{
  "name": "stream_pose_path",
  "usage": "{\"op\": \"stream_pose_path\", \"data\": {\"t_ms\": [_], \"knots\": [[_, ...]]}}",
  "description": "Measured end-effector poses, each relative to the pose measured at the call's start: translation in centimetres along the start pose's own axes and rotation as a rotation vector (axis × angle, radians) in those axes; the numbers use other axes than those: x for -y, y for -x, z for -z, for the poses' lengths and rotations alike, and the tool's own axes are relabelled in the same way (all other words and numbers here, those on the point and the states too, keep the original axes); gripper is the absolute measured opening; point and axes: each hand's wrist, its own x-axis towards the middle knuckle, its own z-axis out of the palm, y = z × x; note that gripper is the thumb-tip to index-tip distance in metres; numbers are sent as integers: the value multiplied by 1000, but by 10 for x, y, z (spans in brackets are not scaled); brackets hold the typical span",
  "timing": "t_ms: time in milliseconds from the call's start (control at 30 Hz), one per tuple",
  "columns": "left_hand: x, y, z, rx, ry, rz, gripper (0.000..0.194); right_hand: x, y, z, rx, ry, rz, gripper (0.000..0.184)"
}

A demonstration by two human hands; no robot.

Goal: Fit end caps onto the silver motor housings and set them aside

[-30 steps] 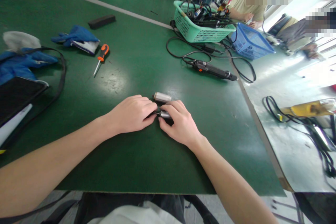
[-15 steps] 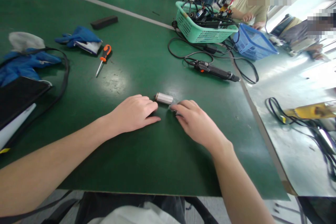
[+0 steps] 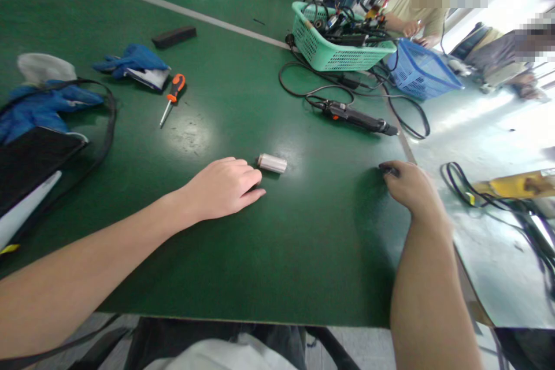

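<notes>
A short silvery metal cylinder (image 3: 272,163) lies on its side on the green table. Just left of it, my left hand (image 3: 228,188) rests palm down, fingers loosely bent and the thumb apart from them. The fingertips are close to the cylinder's left end; whether they touch it I cannot tell. Over by the table's right side, my right hand (image 3: 410,185) is closed around a small dark object (image 3: 389,170). Only a bit of that object shows, so its kind is unclear.
An orange-black screwdriver (image 3: 172,99) and blue gloves (image 3: 134,60) lie left. A corded black power screwdriver (image 3: 358,118) lies right, below a green basket (image 3: 342,56) of tools and cables. Beside that stands a blue basket (image 3: 420,72). Two people sit at far right.
My right hand has moved right, away from the metal cylinder, with a small object in its fingers. The left hand and the cylinder have stayed in place.
</notes>
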Motion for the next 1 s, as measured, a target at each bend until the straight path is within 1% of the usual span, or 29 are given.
{"op": "stream_pose_path", "data": {"t_ms": [200, 300, 367, 400, 467, 500, 533, 600, 633, 700, 733, 767, 833, 1000], "knots": [[-1, 0, 1, 6, -2, 8, 26, -4, 1, -5, -35, -30, -36, 44], [-1, 0, 1, 12, 2, 11, 26, 4, 3, -1, -73, -52, -78, 53], [-1, 0, 1, 12, -1, 8, 25, 21, 6, 4, -158, -102, -104, 56], [-1, 0, 1, 12, -3, 7, 25, 35, 8, 8, -217, -146, -100, 54], [-1, 0, 1, 12, -2, 5, 24, 74, 14, 14, -330, -258, -26, 47], [-1, 0, 2, 10, -2, 6, 24, 97, 17, 16, -354, -321, 56, 43], [-1, 0, 2, 6, -3, 6, 23, 122, 21, 18, -350, -384, 161, 40], [-2, 0, 3, -5, -9, 5, 22, 170, 29, 18, -283, -468, 403, 38], [-3, 0, 3, -12, -14, 3, 22, 191, 32, 17, -252, -484, 497, 39], [-3, 0, 3, -30, -29, 3, 20, 223, 36, 13, -173, -491, 627, 39], [-3, 0, 3, -41, -35, 5, 20, 233, 38, 11, -139, -480, 657, 35], [-4, 0, 4, -51, -41, 12, 20, 240, 39, 9, -113, -466, 672, 32], [-4, -1, 5, -63, -48, 39, 20, 243, 40, 8, -75, -439, 679, 25], [-5, -1, 7, -53, -63, 141, 14, 224, 56, 22, 42, -431, 706, 19]]}}
